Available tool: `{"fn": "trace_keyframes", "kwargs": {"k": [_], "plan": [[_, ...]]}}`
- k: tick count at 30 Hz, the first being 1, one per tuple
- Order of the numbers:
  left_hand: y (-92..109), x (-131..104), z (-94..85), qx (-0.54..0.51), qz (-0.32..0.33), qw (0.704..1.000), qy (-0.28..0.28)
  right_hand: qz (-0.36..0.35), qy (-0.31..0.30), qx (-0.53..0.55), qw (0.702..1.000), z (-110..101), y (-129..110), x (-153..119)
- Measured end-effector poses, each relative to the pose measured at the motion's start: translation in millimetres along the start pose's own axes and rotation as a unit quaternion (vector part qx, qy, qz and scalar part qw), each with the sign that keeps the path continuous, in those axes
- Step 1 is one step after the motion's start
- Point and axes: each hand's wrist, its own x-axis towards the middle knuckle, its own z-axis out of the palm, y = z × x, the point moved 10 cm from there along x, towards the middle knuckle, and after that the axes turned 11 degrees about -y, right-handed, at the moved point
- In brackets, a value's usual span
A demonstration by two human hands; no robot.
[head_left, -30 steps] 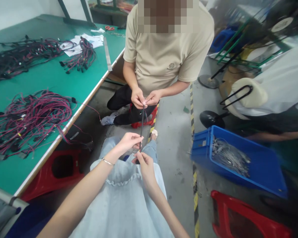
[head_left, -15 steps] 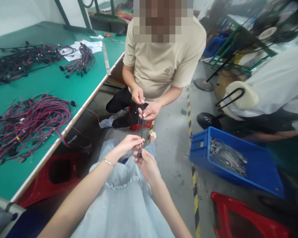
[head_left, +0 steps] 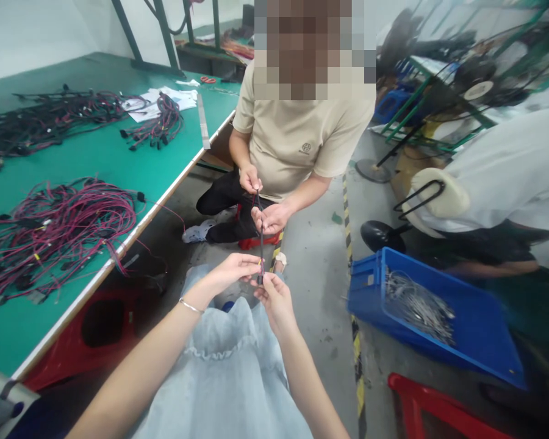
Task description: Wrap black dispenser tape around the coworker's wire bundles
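Note:
A black-sleeved wire harness (head_left: 261,242) runs between me and the person (head_left: 293,152) seated opposite. My left hand (head_left: 234,268) pinches its near end, where thin red and yellow wires come out of the sleeve. Just below, my right hand (head_left: 274,299) is closed on the small black connector (head_left: 260,279) at the end of those wires. The other person's two hands hold the far end of the same harness. Fingertips partly cover the wires and connector.
On the green table (head_left: 165,164) at left lies a heap of red and black wires (head_left: 77,213), with black harnesses (head_left: 50,119) behind. A blue bin (head_left: 375,311) with grey cables stands at right, near a red stool (head_left: 421,396). Another person sits beyond.
The view has tilted up slightly. My hands have come a little closer together around the connector end. The other person's hands still hold the far end, which now bends more.

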Motion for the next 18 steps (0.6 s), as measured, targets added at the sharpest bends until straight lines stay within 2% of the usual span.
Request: {"fn": "trace_keyframes", "kwargs": {"k": [3, 6, 9, 11, 12, 13, 14, 16, 17, 18], "plan": [[-3, -10, -7.6, 0.006, -0.001, 0.999, 0.045, 0.006, 0.003, -0.018, 1.000, -5, 3, -1], [-14, -19, -16.7, 0.030, -0.010, 0.997, 0.076, 0.012, 0.013, -0.026, 1.000, -13, 10, -1], [-37, -30, -32.3, 0.098, -0.047, 0.988, 0.105, 0.018, 0.009, -0.066, 0.998, -25, 20, 3], [-60, -46, -50.0, 0.195, -0.109, 0.964, 0.143, 0.021, 0.014, -0.174, 0.984, -39, 27, 7], [-71, -57, -59.9, 0.236, -0.140, 0.948, 0.165, 0.020, 0.019, -0.264, 0.964, -47, 29, 8], [-83, -69, -69.2, 0.261, -0.160, 0.934, 0.184, 0.023, 0.028, -0.369, 0.929, -56, 32, 9], [-94, -83, -79.0, 0.282, -0.176, 0.920, 0.206, 0.033, 0.033, -0.480, 0.876, -64, 38, 9], [-122, -114, -101.1, 0.313, -0.224, 0.886, 0.258, 0.105, 0.025, -0.656, 0.747, -85, 61, 9], [-140, -129, -111.7, 0.325, -0.262, 0.867, 0.272, 0.165, 0.004, -0.698, 0.696, -98, 79, 9], [-163, -140, -119.6, 0.352, -0.331, 0.839, 0.249, 0.207, -0.015, -0.716, 0.667, -110, 93, 9]]}}
